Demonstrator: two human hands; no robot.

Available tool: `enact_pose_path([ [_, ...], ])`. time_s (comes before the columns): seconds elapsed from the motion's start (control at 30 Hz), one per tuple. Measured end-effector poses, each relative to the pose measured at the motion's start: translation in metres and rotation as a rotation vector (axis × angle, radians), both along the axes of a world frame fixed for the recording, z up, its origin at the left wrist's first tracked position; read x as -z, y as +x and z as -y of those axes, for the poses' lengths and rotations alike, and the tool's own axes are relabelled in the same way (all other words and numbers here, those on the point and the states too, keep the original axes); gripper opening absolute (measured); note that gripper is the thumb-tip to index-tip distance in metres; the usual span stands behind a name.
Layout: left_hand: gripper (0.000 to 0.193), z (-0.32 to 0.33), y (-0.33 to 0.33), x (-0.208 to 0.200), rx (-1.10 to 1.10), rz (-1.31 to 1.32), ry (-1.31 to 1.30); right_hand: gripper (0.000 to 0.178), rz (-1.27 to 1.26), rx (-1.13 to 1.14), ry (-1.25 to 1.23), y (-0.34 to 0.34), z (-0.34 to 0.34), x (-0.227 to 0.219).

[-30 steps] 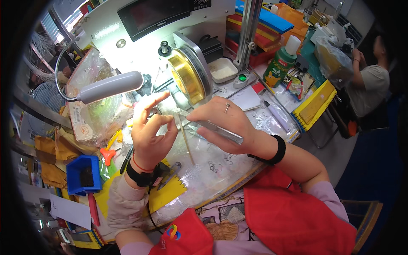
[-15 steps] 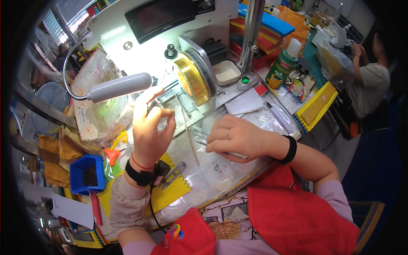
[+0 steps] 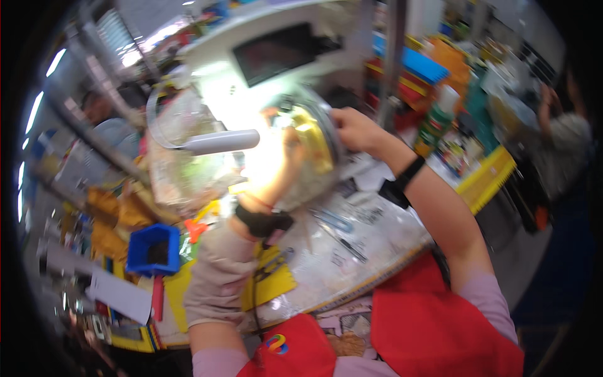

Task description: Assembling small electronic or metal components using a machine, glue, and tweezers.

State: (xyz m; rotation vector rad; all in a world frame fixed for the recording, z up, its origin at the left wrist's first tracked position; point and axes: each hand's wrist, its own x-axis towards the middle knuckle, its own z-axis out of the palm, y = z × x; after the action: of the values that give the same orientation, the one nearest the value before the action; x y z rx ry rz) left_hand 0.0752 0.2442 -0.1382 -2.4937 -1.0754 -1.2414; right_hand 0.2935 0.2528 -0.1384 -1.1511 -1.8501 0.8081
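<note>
A spool of yellow thread or line [image 3: 316, 143] is mounted on a machine at the back middle of the table, its picture smeared by motion. My left hand [image 3: 279, 160] reaches up to the spool's left side, washed out by lamp glare, so its fingers cannot be made out. At the spool's right side, my right hand [image 3: 358, 130] has its fingers curled in against the grey disc; whatever they grip is hidden. A slim metal hand tool [image 3: 353, 249] lies on the table below, beside a pale blue looped object [image 3: 335, 220].
A bright lamp [image 3: 223, 142] on a bent neck juts in from the left. Left on the table stand a blue bin [image 3: 152, 250] and yellow boards [image 3: 276, 286]. A green bottle [image 3: 438, 122] is at the right; beyond it sits another person [image 3: 559, 144].
My right hand has let go of the metal tool and moved up to the spool's right side. My left hand has moved right, up to the spool. The whole view has shifted.
</note>
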Motion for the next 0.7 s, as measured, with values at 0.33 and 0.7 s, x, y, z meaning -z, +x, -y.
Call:
enact_pose_path([
  [0.33,0.019,0.004,0.007,0.007,0.01,0.182,-0.154,0.029,-0.11,-0.038,-0.089,-0.002,0.003,0.003],
  [0.7,0.017,0.099,0.008,-0.013,0.623,0.511,-0.884,0.017,0.157,0.286,0.972,-0.004,0.12,-0.02],
])
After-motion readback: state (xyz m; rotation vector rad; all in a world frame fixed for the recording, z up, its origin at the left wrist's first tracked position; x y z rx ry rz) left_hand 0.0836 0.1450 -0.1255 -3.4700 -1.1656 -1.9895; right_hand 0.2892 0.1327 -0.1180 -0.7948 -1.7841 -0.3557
